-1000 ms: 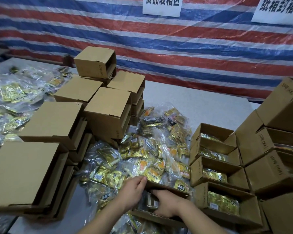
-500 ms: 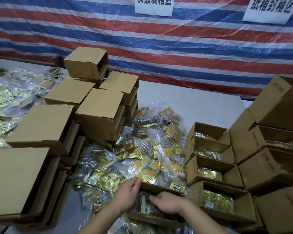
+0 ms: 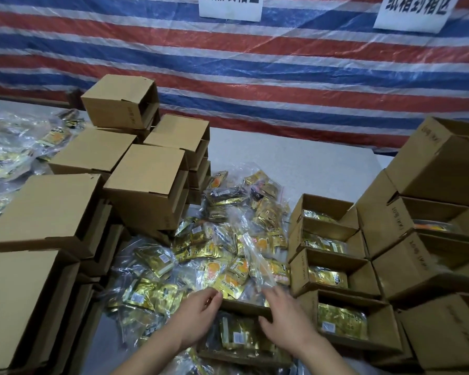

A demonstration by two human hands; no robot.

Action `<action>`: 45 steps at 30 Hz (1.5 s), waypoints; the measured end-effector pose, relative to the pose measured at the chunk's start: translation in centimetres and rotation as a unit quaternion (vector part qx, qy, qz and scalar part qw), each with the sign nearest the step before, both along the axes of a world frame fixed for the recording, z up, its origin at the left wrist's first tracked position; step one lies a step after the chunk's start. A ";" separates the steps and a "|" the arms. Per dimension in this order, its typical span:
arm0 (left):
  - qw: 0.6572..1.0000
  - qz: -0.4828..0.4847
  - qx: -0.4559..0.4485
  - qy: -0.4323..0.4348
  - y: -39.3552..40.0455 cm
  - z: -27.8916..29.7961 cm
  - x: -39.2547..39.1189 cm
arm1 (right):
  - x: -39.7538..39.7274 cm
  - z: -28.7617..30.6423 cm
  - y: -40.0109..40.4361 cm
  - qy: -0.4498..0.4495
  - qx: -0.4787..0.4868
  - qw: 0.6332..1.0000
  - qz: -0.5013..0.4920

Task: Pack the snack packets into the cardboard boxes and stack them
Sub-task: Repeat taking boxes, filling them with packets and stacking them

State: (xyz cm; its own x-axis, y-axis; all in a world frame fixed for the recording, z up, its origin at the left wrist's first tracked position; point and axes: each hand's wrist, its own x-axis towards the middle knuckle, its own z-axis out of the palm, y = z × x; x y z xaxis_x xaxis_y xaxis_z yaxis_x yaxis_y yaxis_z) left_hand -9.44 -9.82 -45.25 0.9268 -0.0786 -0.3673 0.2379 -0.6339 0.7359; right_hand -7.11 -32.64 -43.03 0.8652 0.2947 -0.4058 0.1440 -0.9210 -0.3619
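Both hands are resting at an open cardboard box (image 3: pixel 244 309): left hand (image 3: pixel 198 318) fingers loosely curled at its left wall, right hand (image 3: pixel 284 318) spread over its rim. Crinkly gold foil snack packets (image 3: pixel 217 255) are lying heaped on the grey worktop (image 3: pixel 295 163), with more inside the box, before a striped tarpaulin (image 3: pixel 282 77).

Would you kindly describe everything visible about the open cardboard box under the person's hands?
The box is plain brown cardboard, open on top, lying at the near edge of the table in front of the packet pile. Gold foil snack packets already lie inside. The left hand rests at its far left corner, the right hand over its far right rim, fingers fairly straight. Its near side is partly hidden by the forearms.
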 end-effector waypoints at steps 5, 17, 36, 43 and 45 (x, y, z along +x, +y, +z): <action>0.999 0.022 -0.034 0.036 -1.0 -0.2 -1.2 | -0.9 -1.4 -1.0 0.010 0.062 0.995 -0.081; 0.993 0.091 -0.053 -0.051 -2.4 10.9 4.5 | 3.5 9.6 -3.4 -0.131 0.162 0.970 -0.122; 0.990 0.018 -0.098 -0.102 -20.7 14.6 31.0 | 25.6 18.7 -17.4 -0.256 -0.218 0.936 -0.107; 0.989 0.016 -0.137 -0.056 -23.3 11.6 34.4 | 29.5 16.3 -18.9 -0.263 -0.361 0.894 -0.020; 0.990 0.008 -0.130 -0.047 -23.7 10.7 34.7 | 30.2 15.6 -19.1 -0.261 -0.393 0.882 0.001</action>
